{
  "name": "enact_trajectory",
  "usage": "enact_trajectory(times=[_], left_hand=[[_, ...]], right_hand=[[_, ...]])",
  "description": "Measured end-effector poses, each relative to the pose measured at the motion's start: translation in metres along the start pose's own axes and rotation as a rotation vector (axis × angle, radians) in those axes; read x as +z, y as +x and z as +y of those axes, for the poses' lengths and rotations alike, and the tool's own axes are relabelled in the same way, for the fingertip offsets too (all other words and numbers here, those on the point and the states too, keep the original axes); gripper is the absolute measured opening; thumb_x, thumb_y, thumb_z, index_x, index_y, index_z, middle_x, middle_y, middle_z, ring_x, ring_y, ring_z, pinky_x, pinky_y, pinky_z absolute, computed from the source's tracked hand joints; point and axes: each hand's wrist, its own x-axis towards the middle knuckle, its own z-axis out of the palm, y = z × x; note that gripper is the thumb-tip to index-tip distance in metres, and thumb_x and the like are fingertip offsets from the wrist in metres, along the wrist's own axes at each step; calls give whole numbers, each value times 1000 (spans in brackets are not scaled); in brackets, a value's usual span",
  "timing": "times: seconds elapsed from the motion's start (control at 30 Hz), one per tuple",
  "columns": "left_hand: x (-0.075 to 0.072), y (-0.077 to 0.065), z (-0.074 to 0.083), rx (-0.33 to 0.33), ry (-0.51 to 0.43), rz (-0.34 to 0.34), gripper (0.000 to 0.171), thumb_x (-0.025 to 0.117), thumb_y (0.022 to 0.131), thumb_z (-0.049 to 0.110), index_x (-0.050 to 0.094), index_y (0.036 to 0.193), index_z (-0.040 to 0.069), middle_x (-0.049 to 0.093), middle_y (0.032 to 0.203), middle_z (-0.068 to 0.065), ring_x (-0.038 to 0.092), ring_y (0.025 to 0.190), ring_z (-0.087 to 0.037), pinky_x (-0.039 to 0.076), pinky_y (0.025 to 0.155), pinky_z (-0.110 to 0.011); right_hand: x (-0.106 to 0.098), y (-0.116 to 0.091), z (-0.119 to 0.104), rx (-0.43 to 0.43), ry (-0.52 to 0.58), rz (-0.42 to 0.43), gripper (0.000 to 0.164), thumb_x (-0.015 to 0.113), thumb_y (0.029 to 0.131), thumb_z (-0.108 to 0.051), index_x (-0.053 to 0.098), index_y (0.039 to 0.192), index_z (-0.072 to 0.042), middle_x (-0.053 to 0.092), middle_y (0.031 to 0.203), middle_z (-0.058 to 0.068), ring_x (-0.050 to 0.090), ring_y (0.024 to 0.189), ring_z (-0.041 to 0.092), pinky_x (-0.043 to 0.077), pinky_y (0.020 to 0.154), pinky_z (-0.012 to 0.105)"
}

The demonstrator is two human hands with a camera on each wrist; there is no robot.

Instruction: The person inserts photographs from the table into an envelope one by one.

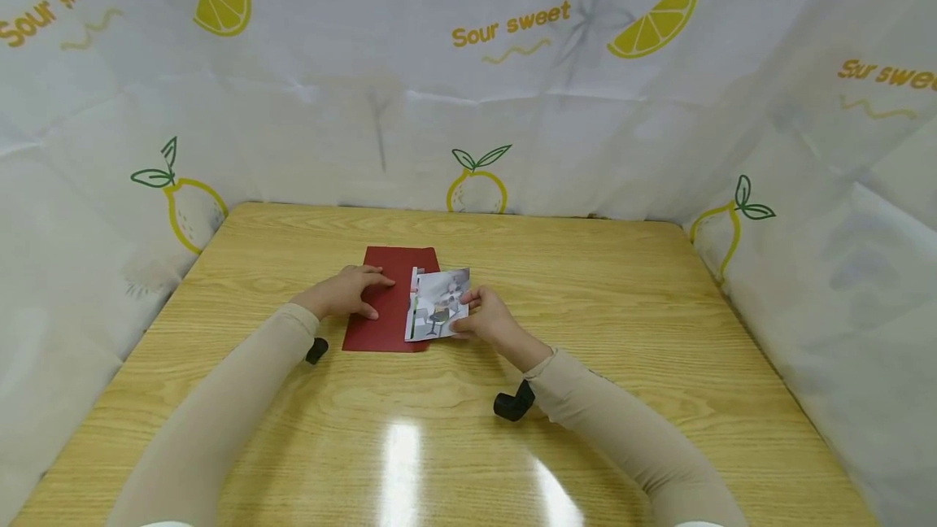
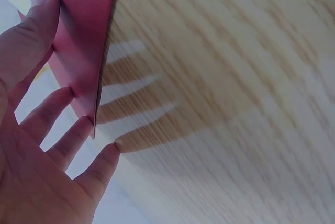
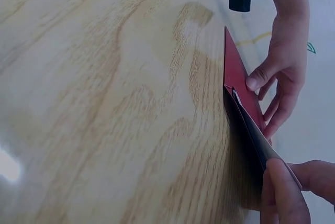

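A flat red paper envelope [image 1: 381,328] lies on the wooden table. My left hand [image 1: 344,291] rests on its left part with fingers spread, and in the left wrist view the fingertips touch the red paper [image 2: 84,20]. Over the envelope's right side lies a picture card [image 1: 439,295] with a grey and white print; a second printed edge shows along its left, so there may be more than one card. My right hand [image 1: 494,320] pinches the card's right edge between thumb and fingers. Whether any part of the card sits inside the envelope, I cannot tell.
Black curved pieces, one at the left wrist [image 1: 316,350] and one at the right wrist [image 1: 514,402], sit by the sleeves. A white lemon-printed cloth [image 1: 329,104] hangs behind and beside the wooden table [image 1: 622,291].
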Motion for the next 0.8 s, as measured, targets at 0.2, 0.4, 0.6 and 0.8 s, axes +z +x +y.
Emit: enact_trajectory(times=[0.2,0.4,0.6,0.8], left_hand=[[0,-1,1,-11,-5,-1,61,74,85,21,51,141,12,29,155,-22,22,140,-47,37,108,-54],[-2,0,1,-3,-3,-5,61,74,86,21,50,141,11,29,155,-22,22,141,-46,35,110,-54],[-2,0,1,-11,-10,-10,61,74,86,21,50,142,12,28,155,-22,22,141,-46,35,110,-54],[-2,0,1,-5,-6,-9,61,73,86,22,50,142,12,28,155,-22,22,140,-47,35,109,-55]], right_hand=[[0,0,-3,-12,-31,-11,39,67,80,16,48,111,3,45,104,14,59,80,22,60,71,32],[-4,5,-2,-38,-86,1,22,61,90,4,53,110,4,42,89,6,49,68,15,51,56,23],[-4,10,0,-21,-103,20,20,61,90,4,56,110,2,43,90,5,44,66,13,42,51,19],[0,12,0,-29,-99,22,21,63,89,6,56,109,2,44,89,5,46,68,13,44,51,20]])
